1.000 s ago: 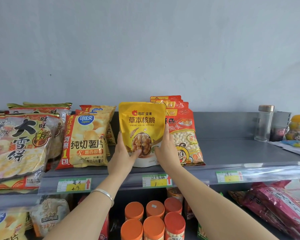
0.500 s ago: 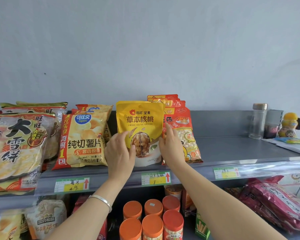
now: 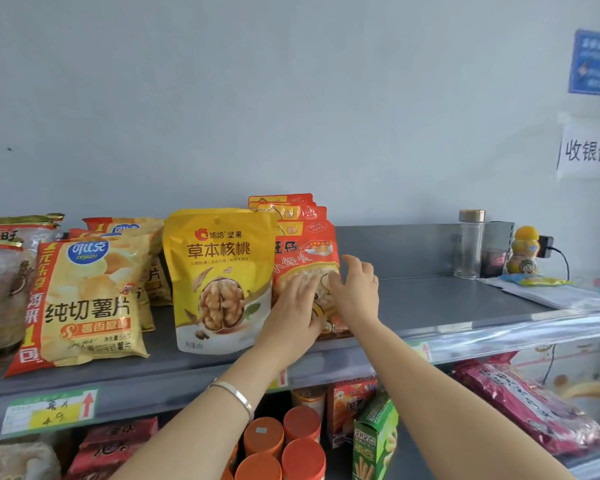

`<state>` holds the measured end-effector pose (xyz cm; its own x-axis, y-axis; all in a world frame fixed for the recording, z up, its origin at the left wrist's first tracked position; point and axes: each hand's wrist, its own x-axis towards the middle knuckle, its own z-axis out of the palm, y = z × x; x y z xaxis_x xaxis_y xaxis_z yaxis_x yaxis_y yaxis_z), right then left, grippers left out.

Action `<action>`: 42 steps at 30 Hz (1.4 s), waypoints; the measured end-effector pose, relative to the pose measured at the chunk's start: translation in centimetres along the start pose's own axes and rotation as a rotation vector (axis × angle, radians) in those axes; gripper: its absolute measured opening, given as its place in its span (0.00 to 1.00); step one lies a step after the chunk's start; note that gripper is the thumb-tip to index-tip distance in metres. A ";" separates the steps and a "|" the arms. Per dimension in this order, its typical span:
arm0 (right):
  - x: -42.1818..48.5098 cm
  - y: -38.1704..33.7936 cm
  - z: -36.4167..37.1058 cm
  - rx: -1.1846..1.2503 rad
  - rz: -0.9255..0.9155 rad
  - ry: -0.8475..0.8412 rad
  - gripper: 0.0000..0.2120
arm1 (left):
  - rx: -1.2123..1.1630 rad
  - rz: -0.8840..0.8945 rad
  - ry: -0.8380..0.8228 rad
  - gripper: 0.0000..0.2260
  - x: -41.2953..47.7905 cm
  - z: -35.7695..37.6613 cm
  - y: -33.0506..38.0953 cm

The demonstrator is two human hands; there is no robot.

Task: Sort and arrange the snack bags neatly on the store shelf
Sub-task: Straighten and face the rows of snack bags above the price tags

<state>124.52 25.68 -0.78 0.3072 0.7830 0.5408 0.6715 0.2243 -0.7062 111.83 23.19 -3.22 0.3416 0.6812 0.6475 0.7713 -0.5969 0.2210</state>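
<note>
Top shelf (image 3: 430, 306), grey metal, against a pale wall. Snack stock stands along its left and middle sections.

Yellow walnut bag (image 3: 219, 278): upright, face outward, at the middle of the shelf near the front edge. Neither hand is on it.

Red-orange bags (image 3: 303, 252): a row of several, one behind another, directly right of the walnut bag, whose right edge overlaps the front one. The front bag leans back slightly.

Left hand (image 3: 291, 313): laid on the face of the front red-orange bag, fingers (image 3: 300, 284) straight and flat against it, grasping nothing. The hand is motion-blurred. A silver bracelet (image 3: 234, 393) sits on that wrist.

Right hand (image 3: 355, 289): at the right edge of the same bag, thumb against its face, fingers (image 3: 357, 263) spread and loosely bent beside the edge, released. Whether those fingers touch the bag, I cannot tell.

Potato-chip bags (image 3: 87, 299): a leaning row left of the walnut bag, just beside it. Rice-cracker bags (image 3: 0, 271) stand at the far left, partly out of view.

Right end of shelf: a clear bottle (image 3: 470, 247), a small yellow-topped bottle (image 3: 525, 251) and flat papers (image 3: 551, 292), well apart from the bags.

A price tag (image 3: 49, 410) is fixed to the shelf front. Below: orange-lidded jars (image 3: 284, 441), a green box (image 3: 374, 434), magenta bags (image 3: 520, 403).
</note>
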 end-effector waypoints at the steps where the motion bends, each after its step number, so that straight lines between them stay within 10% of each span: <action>1: 0.7 0.5 -0.1 0.037 0.028 -0.024 0.23 | 0.048 -0.020 -0.011 0.30 0.6 0.6 0.1; 11: 8.2 3.3 0.5 0.476 0.240 -0.403 0.31 | 0.322 -0.308 0.126 0.29 5.9 2.7 0.0; 16: 10.0 3.4 1.5 0.752 0.319 -0.650 0.09 | 0.366 -0.401 0.081 0.28 7.0 3.1 0.3; 23: 11.6 4.3 2.8 0.850 0.359 -0.775 0.08 | 0.092 -0.554 0.207 0.25 7.3 3.3 0.9; 37: 15.1 8.5 0.4 0.870 0.318 -0.584 0.08 | 0.016 -0.513 0.382 0.28 10.9 6.5 2.1; 42: 16.4 9.9 -1.0 0.855 0.317 -0.593 0.10 | -0.583 -0.816 0.354 0.32 12.8 7.1 0.8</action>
<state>136.89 40.19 1.59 -0.1444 0.9805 0.1335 -0.1432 0.1127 -0.9833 120.67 34.42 0.03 -0.4109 0.8608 0.3003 0.2876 -0.1901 0.9387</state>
